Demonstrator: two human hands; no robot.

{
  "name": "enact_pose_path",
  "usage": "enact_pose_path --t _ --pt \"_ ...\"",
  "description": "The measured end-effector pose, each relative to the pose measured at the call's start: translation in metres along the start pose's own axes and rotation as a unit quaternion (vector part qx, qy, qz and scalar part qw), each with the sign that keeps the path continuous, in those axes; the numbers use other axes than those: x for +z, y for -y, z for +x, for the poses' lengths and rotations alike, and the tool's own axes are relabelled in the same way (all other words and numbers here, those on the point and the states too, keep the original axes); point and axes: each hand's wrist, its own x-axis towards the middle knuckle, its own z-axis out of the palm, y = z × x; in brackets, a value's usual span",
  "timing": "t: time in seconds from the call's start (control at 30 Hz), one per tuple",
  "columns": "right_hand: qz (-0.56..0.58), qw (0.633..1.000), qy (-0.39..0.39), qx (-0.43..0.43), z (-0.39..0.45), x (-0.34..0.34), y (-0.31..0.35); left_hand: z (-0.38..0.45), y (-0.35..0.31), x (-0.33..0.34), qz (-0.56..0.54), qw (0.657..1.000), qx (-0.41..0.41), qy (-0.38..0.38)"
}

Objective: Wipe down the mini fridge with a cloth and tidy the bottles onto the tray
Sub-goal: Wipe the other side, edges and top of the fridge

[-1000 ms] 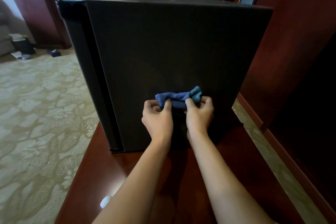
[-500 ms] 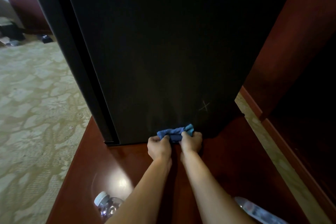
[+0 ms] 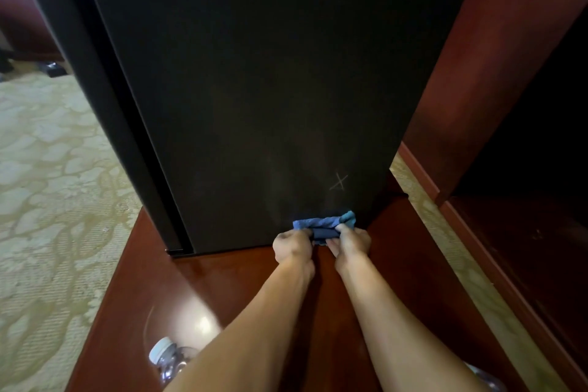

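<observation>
So the black mini fridge is sitting on a reddish wooden worktop, and both hands are working the blue cloth right at the bottom edge of its side panel. The left hand is gripping the cloth's left end, fingers curled tight around it, and the right hand is pinching the right end the same way. The cloth is bunched into a roll, pressing against the panel just below a faint X scratch. A clear bottle with a white cap is lying on the worktop near the left forearm. Patterned carpet is showing on the left.
</observation>
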Motion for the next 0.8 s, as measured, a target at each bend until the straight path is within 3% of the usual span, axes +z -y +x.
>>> enact_pose_path --t 0.13,0.23,0.4,0.5,0.6,0.7,0.8 --pt "0.032 0.999 0.010 0.003 -0.008 0.004 0.016 -0.013 -0.014 0.008 -0.070 0.998 -0.006 0.001" --pt "0.067 0.997 0.017 -0.037 -0.020 0.012 0.045 -0.038 -0.031 0.026 -0.104 0.993 0.055 0.005" --pt "0.111 0.977 0.052 -0.177 -0.045 0.033 0.099 -0.080 -0.063 0.046 -0.184 0.969 0.151 0.070" --pt "0.071 0.965 0.018 -0.252 -0.045 0.041 0.103 -0.080 -0.067 0.044 -0.176 0.962 0.196 0.079" --pt "0.030 0.973 0.002 -0.230 -0.035 0.035 0.076 -0.061 -0.047 0.033 -0.116 0.973 0.194 0.052" --pt "-0.010 0.990 -0.006 -0.142 -0.022 0.019 0.040 -0.035 -0.021 0.017 -0.099 0.989 0.101 0.031" --pt "-0.006 0.996 0.015 -0.088 -0.013 0.008 0.028 -0.028 -0.013 0.009 -0.102 0.992 0.061 0.051"
